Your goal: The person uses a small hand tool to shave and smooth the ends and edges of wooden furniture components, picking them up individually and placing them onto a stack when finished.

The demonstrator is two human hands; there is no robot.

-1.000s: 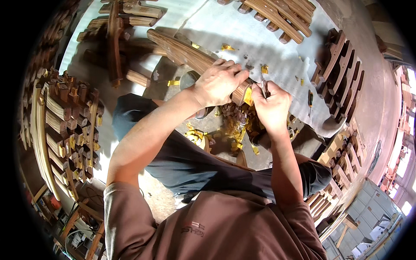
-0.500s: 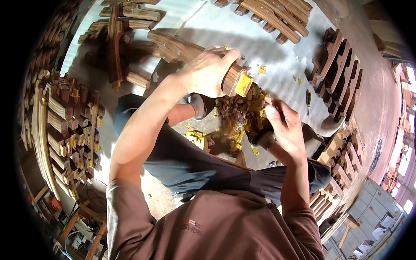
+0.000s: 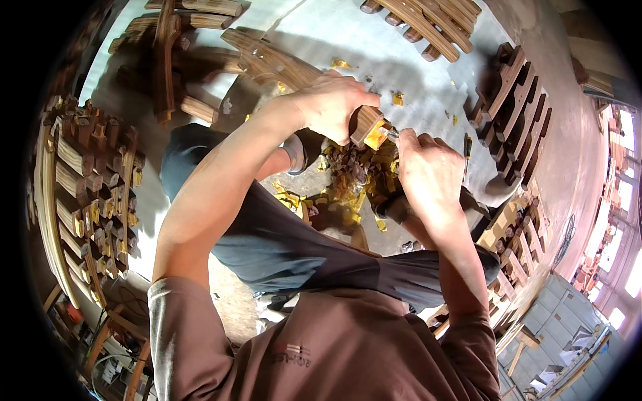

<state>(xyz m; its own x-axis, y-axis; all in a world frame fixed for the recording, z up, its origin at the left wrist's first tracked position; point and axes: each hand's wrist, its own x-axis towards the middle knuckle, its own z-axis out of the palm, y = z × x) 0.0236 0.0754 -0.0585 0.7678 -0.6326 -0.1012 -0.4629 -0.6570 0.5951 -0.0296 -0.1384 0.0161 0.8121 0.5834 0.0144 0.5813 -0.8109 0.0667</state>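
Observation:
My left hand (image 3: 329, 107) is wrapped round a long brown wooden piece (image 3: 286, 68), near its close end. Yellow tape (image 3: 376, 138) covers part of that end. My right hand (image 3: 431, 170) is closed, its fingertips pinched against the taped end. A small greyish thing shows between fingertips and tape, too small to name. Underneath lies a heap of torn yellow tape scraps (image 3: 351, 177) between my feet.
Wooden pieces are stacked at the left (image 3: 80, 194), at the right (image 3: 511, 110) and at the far side (image 3: 421, 23). A screwdriver (image 3: 467, 146) lies right of my right hand. Tape scraps (image 3: 398, 99) dot the pale sheet (image 3: 321, 40).
My right hand has moved up and left, from just apart to the taped end, and turned its back upward. My left hand and the wooden piece have shifted only slightly.

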